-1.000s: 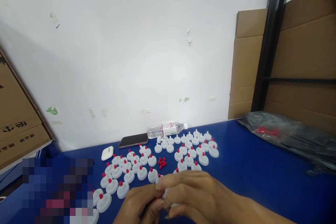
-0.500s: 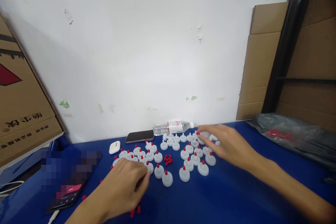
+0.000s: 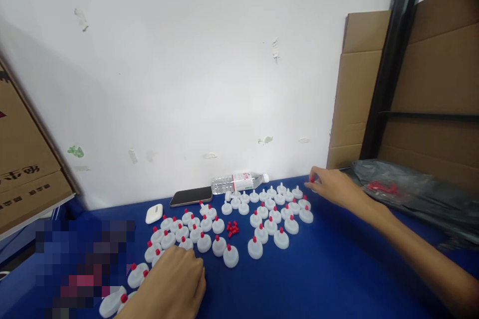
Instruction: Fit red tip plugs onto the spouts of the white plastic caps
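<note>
Many small white plastic caps with nozzles (image 3: 231,256) stand on the blue table, most of them with red tips. My right hand (image 3: 335,187) is at the table's far right, its fingers pinched round a red-tipped white nozzle cap (image 3: 314,185) that they mostly cover. My left hand (image 3: 174,284) is low at the front left, beside several red-tipped caps. Its fingers are curled under, so whatever they hold is hidden. A small pile of loose red tips (image 3: 232,229) lies between the left and right groups. Towards the back, several white caps (image 3: 243,208) have bare nozzles.
Along the wall lie a clear water bottle (image 3: 239,182), a dark phone (image 3: 191,196) and a white earbud case (image 3: 153,214). A grey plastic bag (image 3: 400,194) with red pieces rests at the right. Cardboard boxes (image 3: 30,169) stand at the left side.
My right hand has moved right, away from the bare-nozzle caps, with a red-tipped cap in its fingers. My left hand has drawn back nearer to me, uncovering more caps. The view has shifted right.
</note>
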Motion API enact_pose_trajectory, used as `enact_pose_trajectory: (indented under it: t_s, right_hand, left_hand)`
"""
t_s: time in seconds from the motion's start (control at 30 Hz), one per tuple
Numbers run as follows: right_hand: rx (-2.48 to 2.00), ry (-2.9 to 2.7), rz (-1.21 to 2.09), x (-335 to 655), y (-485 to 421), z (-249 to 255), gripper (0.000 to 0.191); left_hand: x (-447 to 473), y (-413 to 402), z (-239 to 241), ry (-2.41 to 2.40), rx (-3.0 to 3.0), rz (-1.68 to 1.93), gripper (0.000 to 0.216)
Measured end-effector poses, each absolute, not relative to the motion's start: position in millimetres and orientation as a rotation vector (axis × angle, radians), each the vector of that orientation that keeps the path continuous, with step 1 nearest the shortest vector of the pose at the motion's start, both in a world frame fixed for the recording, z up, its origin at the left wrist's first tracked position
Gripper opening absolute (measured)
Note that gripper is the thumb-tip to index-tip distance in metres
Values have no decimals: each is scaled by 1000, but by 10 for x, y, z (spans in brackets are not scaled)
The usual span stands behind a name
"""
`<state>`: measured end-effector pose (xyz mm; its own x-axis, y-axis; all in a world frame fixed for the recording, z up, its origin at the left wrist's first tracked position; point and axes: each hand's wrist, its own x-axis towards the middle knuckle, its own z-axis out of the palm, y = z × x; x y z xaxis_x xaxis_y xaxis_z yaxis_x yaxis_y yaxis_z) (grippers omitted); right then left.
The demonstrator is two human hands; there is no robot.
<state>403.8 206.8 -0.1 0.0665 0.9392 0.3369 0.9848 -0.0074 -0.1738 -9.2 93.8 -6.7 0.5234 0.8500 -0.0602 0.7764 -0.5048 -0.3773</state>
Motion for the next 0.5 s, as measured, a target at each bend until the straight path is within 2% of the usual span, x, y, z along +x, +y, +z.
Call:
enact_pose_trajectory:
  t_s: [0.17,0.4,0.5]
  right_hand:
    - [-1993,-2024,-66,4077,2152,-100,19]
    - [-2007,-2083,73,4064,2171,-137,27]
    - [-1946,-2066,89,4033,2151,-114,28]
  left_hand:
    - [-75,956,-87,-1243,-2498,422,35]
    - [-130,992,-182,-1277,-2541,88,38]
    - [-154,1015,-235,-1288,-2543,78,39]
